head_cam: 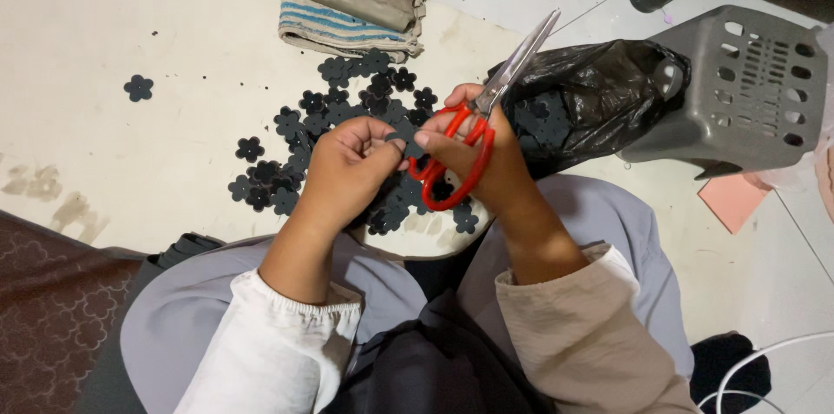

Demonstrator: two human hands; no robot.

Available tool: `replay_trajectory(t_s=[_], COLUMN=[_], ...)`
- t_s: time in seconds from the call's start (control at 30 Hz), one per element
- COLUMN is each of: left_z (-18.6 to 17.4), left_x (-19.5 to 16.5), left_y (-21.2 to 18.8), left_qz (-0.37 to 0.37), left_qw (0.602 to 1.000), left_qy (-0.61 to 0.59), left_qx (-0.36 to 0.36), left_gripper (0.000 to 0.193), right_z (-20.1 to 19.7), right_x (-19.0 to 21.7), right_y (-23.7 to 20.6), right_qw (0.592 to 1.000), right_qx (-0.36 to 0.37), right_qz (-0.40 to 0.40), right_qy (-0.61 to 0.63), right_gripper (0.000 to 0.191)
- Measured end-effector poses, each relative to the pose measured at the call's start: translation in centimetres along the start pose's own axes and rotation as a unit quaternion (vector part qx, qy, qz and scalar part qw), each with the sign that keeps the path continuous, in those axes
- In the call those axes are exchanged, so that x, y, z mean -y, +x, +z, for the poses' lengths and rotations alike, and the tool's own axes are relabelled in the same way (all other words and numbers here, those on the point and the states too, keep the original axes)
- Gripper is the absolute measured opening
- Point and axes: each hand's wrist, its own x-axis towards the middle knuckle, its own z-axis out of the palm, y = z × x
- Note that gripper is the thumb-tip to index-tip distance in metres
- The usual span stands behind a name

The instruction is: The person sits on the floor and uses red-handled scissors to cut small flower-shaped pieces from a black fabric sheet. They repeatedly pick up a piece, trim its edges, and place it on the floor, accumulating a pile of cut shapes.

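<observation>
step judged: trimming. left hand pinches dark flower piece; right hand clenched on red scissors, blades up, shut. next needs piece fed between opened blades. pile of flower pieces on floor beyond.

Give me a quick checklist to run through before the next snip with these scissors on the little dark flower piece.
1. Right hand has the red-handled scissors: ok, fingers through the handles.
2. Left hand pinches a dark flower piece: ok.
3. Blades away from fingers: ok, they point up and away.
4. Piece sits between the blades: not ok, it is by the handles.
5. Blades open or closed: closed.
6. Pile of cut flowers and black bag within sight: ok.
</observation>
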Motion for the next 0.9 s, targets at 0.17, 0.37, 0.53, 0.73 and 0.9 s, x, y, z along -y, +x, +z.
replay_trajectory(t_s=[0.17, 0.37, 0.53, 0.73, 0.9], left_z=[0.2, -0.2, -1.9, -3.3, -2.8], left_x=[0.3, 0.2, 0.9, 3.2, 5.5], left_y=[0.1, 1.0, 1.3, 3.2, 4.5], left_qz=[0.045, -0.028, 0.022, -0.034, -0.048], left_qw=[0.998, 0.997, 0.990, 0.924, 0.875], left_qy=[-0.027, -0.062, 0.130, 0.358, 0.473], left_qx=[0.032, 0.024, -0.052, -0.128, -0.092], left_gripper=[0.021, 0.024, 0.019, 0.023, 0.026], right_z=[0.6, 0.1, -5.9, -13.0, -12.6], right_x=[1.1, 1.2, 1.2, 1.0, -0.8], right_y=[-0.3, -0.4, 0.2, 1.0, 1.8], right_qw=[1.000, 0.997, 0.968, 0.913, 0.952], right_qx=[0.002, -0.038, -0.063, -0.289, -0.286], right_qz=[0.010, 0.060, -0.160, -0.118, -0.066], right_qy=[0.002, 0.041, -0.184, -0.262, -0.084], right_gripper=[0.043, 0.043, 0.035, 0.047, 0.044])
